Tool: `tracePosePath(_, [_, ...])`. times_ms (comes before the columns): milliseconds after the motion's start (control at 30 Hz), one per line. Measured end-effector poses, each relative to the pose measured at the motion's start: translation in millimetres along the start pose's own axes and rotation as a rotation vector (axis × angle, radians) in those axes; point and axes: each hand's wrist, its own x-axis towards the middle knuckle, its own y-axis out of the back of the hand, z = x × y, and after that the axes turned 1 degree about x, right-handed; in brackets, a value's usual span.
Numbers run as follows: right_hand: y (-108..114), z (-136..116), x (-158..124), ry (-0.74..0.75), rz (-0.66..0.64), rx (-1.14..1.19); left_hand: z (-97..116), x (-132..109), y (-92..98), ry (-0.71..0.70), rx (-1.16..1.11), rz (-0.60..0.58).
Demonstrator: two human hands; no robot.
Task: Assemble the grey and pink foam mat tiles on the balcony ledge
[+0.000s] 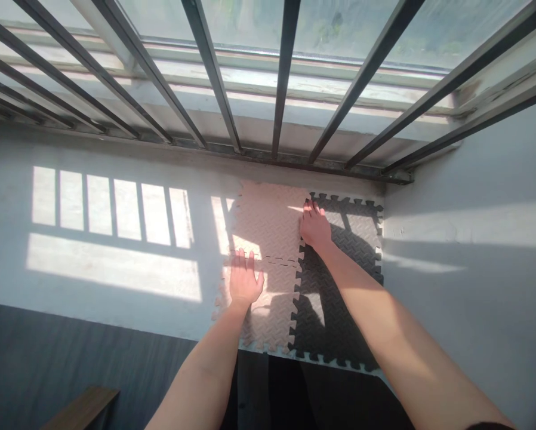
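Note:
My left hand (245, 279) lies palm down on the pink foam mats (270, 221), close to the seam between two of them, with its thumb spread to the side. Farther forward, my right hand (315, 224) rests flat across the join between the pink foam and the dark grey foam mats (348, 239). Interlocking teeth run along the edges of both colours, and the surfaces have a raised tread pattern. Part of the dark foam is hidden beneath my right forearm. Neither hand grips anything.
Dark metal bars (281, 83) stand in front of the window (330, 30) along the far side. A white wall (469, 257) borders the mats on the right. To the left, the pale ledge (116, 280) carries barred sunlight; below it is grey flooring (71, 340) with a wooden piece (82, 406).

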Motion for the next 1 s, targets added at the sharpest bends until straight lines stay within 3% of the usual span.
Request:
tracePosePath(167, [-1.5, -4.2, 6.7, -0.026, -0.004, 0.004, -0.8, 0.2, -1.7, 0.01, -0.005, 0.009])
tracePosePath(333, [19.4, -0.6, 19.0, -0.013, -0.075, -0.009, -1.5, 0.3, -2.7, 0.014, 0.02, -0.009])
tracePosePath(433, [25.9, -1.0, 29.6, -0.054, -0.043, 0.0, -2.7, -0.4, -4.8, 0.022, 0.032, -0.018])
tracePosePath(733, [2.7, -13.2, 20.9, -0.118, 0.044, 0.034, -4.3, -1.3, -7.4, 0.011, -0.006, 0.003])
tracePosePath(833, [-1.2, -30.2, 11.4, -0.107, 0.02, 0.072, -2.7, -0.9, -5.4, 0.001, -0.024, 0.019])
tracePosePath(1000, [-16.6, -94.0, -38.4, 0.08, -0.092, 0.209, -3.2, 1.9, -4.0, -0.023, -0.045, 0.039])
